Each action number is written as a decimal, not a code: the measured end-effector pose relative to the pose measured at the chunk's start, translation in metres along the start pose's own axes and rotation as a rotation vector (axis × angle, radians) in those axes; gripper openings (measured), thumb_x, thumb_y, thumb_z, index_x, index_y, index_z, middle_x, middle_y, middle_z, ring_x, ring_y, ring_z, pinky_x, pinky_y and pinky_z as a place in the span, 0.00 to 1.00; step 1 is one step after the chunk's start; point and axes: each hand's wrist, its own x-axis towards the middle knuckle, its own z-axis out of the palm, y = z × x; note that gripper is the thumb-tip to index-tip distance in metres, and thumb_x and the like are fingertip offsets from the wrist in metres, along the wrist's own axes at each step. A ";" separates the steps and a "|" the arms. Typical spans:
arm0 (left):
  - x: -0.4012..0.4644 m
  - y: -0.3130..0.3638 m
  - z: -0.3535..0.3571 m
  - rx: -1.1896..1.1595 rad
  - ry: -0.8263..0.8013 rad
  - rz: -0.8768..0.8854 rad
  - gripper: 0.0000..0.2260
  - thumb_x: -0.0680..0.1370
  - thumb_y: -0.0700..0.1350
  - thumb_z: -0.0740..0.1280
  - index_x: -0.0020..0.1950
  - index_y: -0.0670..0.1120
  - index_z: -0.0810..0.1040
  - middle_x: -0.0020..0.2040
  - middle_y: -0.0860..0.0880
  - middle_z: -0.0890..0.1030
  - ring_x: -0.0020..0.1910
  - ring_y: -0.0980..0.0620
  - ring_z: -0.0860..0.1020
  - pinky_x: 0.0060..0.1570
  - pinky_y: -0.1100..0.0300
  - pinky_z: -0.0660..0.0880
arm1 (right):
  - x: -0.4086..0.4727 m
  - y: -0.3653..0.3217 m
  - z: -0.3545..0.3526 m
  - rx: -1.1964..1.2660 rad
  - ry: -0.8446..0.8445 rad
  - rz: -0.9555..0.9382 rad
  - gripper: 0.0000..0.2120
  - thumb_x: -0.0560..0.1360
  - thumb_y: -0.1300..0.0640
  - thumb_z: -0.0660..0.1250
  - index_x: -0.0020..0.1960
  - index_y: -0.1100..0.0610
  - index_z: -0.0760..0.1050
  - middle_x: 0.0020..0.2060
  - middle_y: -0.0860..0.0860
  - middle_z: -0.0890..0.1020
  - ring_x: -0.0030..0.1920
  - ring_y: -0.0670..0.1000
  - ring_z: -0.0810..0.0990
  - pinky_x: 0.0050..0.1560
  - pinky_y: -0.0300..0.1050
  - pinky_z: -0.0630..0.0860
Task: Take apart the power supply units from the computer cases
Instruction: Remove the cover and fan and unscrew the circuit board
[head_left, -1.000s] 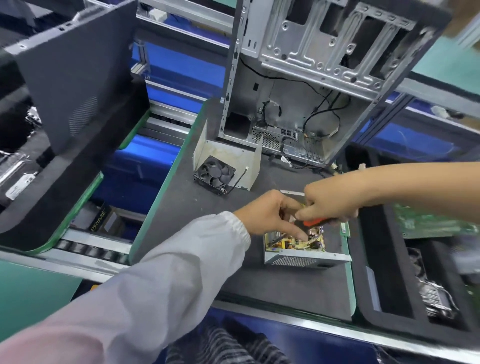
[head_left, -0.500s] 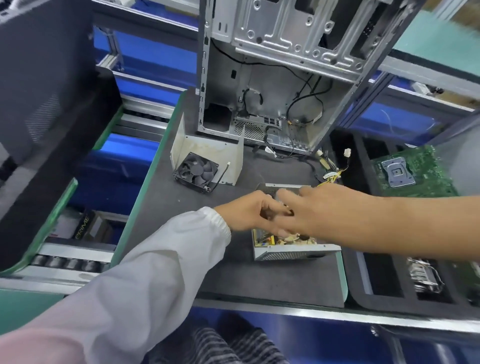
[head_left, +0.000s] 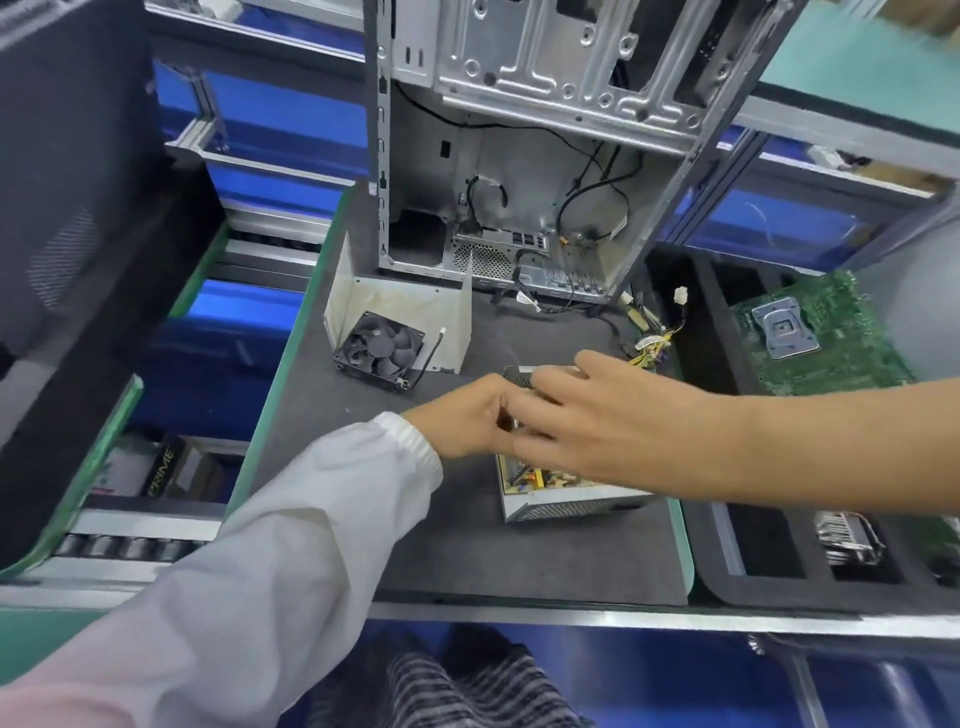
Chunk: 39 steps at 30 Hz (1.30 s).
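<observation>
With left hand (head_left: 467, 418) and right hand (head_left: 587, 421) grasping the opened power supply (head_left: 561, 493), lift its board toward twelve o'clock, gently.

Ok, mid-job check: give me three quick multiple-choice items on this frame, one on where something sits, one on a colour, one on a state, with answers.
1. Where does the loose black fan lie?
A. on the dark mat, in front of the open computer case
B. inside the foam tray
C. on top of the power supply unit

2. What colour is the circuit board at the right?
A. blue
B. green
C. red

3. What state is the power supply unit in?
A. sealed shut
B. mounted in the case
C. cover off, its parts exposed

Answers: 1 A, the fan rests on the mat below the computer case. 2 B, the board is plainly green. 3 C, yellow parts show inside it while the left hand and right hand meet over it.
</observation>
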 end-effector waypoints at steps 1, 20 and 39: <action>-0.001 0.000 0.003 -0.055 0.015 0.016 0.06 0.70 0.34 0.75 0.39 0.38 0.78 0.32 0.54 0.74 0.31 0.60 0.68 0.35 0.66 0.67 | 0.001 0.003 -0.002 0.110 -0.069 0.059 0.18 0.69 0.60 0.64 0.58 0.53 0.70 0.48 0.52 0.74 0.40 0.53 0.74 0.27 0.43 0.60; 0.006 -0.001 0.019 -0.061 0.022 0.083 0.14 0.66 0.40 0.80 0.36 0.54 0.76 0.29 0.56 0.66 0.30 0.57 0.62 0.31 0.67 0.60 | 0.008 0.020 -0.016 0.717 -0.564 0.346 0.12 0.77 0.48 0.63 0.54 0.53 0.79 0.31 0.49 0.73 0.35 0.52 0.78 0.25 0.40 0.63; -0.027 -0.017 0.011 -0.101 0.253 0.072 0.09 0.71 0.38 0.76 0.47 0.48 0.82 0.38 0.58 0.79 0.33 0.57 0.71 0.38 0.67 0.69 | 0.003 0.008 0.003 0.389 -0.363 0.252 0.14 0.80 0.46 0.57 0.56 0.54 0.73 0.45 0.52 0.78 0.43 0.57 0.80 0.32 0.44 0.68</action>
